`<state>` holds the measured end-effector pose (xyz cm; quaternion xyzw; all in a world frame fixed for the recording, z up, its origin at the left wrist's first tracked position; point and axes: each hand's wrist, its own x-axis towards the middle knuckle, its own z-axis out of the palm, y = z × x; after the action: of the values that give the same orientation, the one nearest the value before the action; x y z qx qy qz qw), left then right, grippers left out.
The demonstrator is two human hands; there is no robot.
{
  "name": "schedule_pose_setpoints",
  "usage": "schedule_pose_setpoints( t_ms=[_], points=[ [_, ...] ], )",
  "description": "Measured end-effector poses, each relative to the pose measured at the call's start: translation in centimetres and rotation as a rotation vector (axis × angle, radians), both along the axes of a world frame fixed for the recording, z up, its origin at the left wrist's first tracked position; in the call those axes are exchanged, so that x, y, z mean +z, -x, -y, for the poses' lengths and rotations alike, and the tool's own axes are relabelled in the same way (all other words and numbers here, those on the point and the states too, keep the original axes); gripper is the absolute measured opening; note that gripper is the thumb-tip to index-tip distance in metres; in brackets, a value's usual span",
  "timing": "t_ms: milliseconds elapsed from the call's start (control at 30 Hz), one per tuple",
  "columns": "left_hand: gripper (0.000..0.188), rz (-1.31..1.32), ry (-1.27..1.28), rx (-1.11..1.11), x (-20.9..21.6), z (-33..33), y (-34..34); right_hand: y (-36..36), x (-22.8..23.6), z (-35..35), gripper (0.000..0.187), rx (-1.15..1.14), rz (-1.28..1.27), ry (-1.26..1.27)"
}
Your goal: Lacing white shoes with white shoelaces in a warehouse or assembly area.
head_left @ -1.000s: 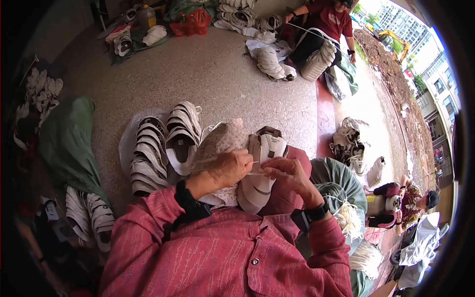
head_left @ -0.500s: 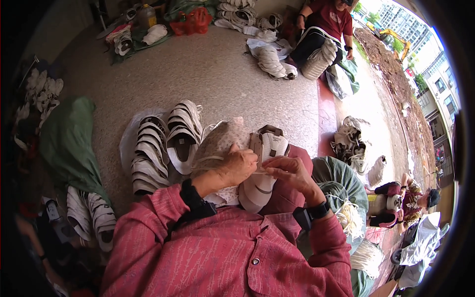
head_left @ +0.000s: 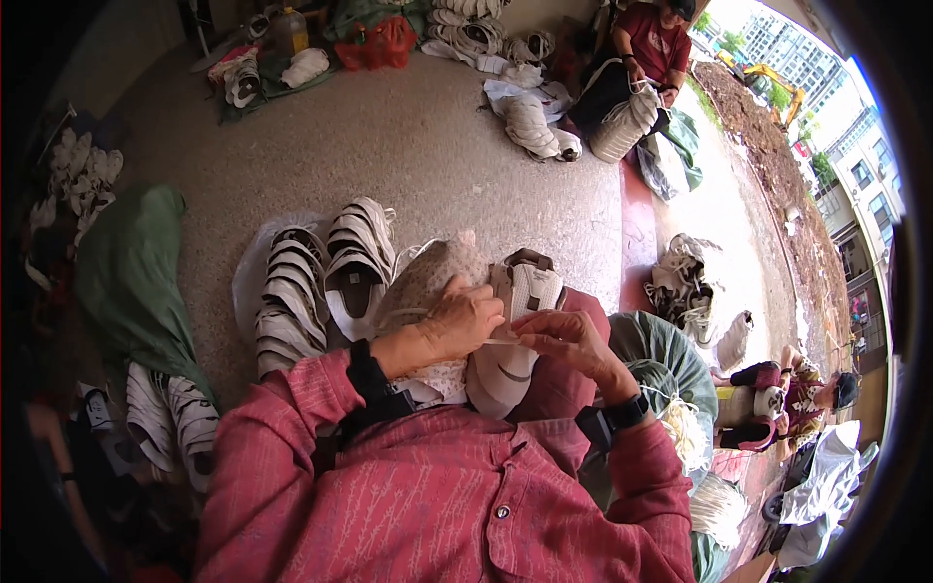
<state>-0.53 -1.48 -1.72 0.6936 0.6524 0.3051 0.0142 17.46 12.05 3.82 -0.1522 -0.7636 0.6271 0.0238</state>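
A white and beige sneaker rests on my lap with its toe toward me and its heel away. My left hand is closed beside the shoe's opening, its fingertips at the laces. Opposite it, my right hand pinches a white shoelace, which runs across the shoe between both hands. Exactly how the fingers hold the lace is partly hidden. A patterned cloth covers my left knee, with loose pale laces lying over it.
Nested shoe stacks stand left of my knee. A green sack lies farther left. At my right are another green sack, lace bundles and a shoe pile. A co-worker sits at the far right.
My right hand has shifted slightly left, and the lace between my hands shows more clearly. The far co-worker's hands have come together at a shoe stack. The shoe stays on my lap.
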Motion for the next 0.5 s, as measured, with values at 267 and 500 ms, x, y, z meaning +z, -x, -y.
schedule_pose_setpoints(
  t_ms=[267, 500],
  points=[
    [0.046, 0.092, 0.222, -0.412, 5.4, -2.8, 3.3, 2.1, 0.8, -1.4, 0.011, 0.060, -0.105, -0.628],
    [0.033, 0.274, 0.336, -0.524, 3.6, -4.4, 4.7, 2.8, 0.0, -1.7, 0.011, 0.107, -0.070, -0.616]
  ],
)
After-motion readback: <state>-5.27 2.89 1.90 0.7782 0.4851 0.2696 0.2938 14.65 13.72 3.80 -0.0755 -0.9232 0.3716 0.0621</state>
